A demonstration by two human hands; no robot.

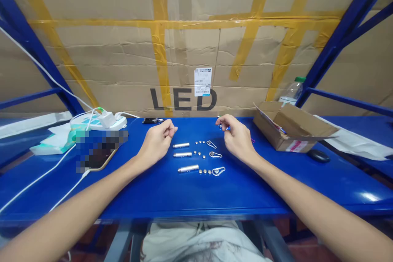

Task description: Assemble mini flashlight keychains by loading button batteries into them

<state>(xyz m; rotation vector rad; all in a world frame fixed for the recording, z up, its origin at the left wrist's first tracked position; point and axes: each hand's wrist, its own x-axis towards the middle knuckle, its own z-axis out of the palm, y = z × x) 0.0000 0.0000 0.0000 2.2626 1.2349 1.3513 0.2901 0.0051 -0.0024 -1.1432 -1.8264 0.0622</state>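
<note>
My left hand (157, 141) hovers left of the rows of small parts, its fingers curled in with nothing visible between them. My right hand (238, 137) is above the right side of the rows. Its fingers are bent together beside a small blue-and-silver item (226, 127), and whatever they may hold is hidden. Between the hands lie three silver mini torches, at the back (181, 145), middle (182, 154) and front (188, 168). Beside each is a short group of button cells (205, 171), then a silver carabiner clip (218, 171). The hands touch none of these rows.
Dark pens (150, 120) lie behind my left hand. On the left are a phone (107, 155), a power strip (92, 120), white cables and a tissue pack (52, 143). At right stand an open cardboard box (276, 139), a black mouse (318, 155) and a bottle (293, 91).
</note>
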